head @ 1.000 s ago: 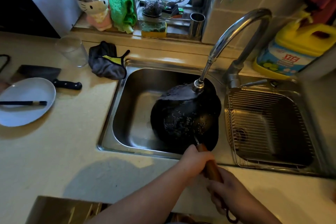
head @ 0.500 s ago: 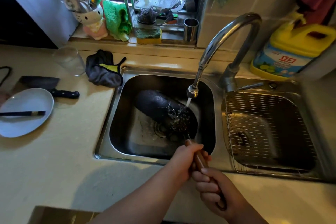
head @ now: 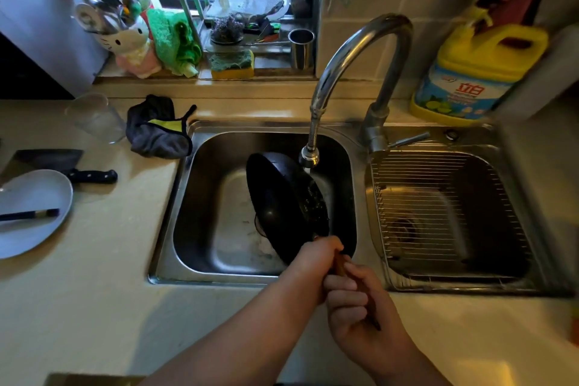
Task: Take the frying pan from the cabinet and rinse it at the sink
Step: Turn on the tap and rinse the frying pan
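The black frying pan [head: 282, 204] stands tilted on its edge inside the left basin of the steel sink [head: 175, 229], its dark underside turned to the left. Water runs from the curved faucet [head: 332, 78] onto the pan's right face. My left hand [head: 313, 263] grips the brown wooden handle close to the pan. My right hand [head: 360, 307] is shut around the same handle just behind it, over the sink's front rim. Most of the handle is hidden by my fingers.
The right basin [head: 445, 213] holds a wire rack. A yellow detergent jug [head: 470, 72] stands behind it. On the counter at left lie a dark cloth [head: 156, 131], a glass [head: 97, 117], a cleaver [head: 62, 163] and a plate [head: 31, 213] with chopsticks. A sponge [head: 232, 64] sits on the sill.
The pan has rolled from facing up under the tap to standing on its edge, lower in the basin. Both hands stayed on the handle and twisted it. The view shifted slightly.
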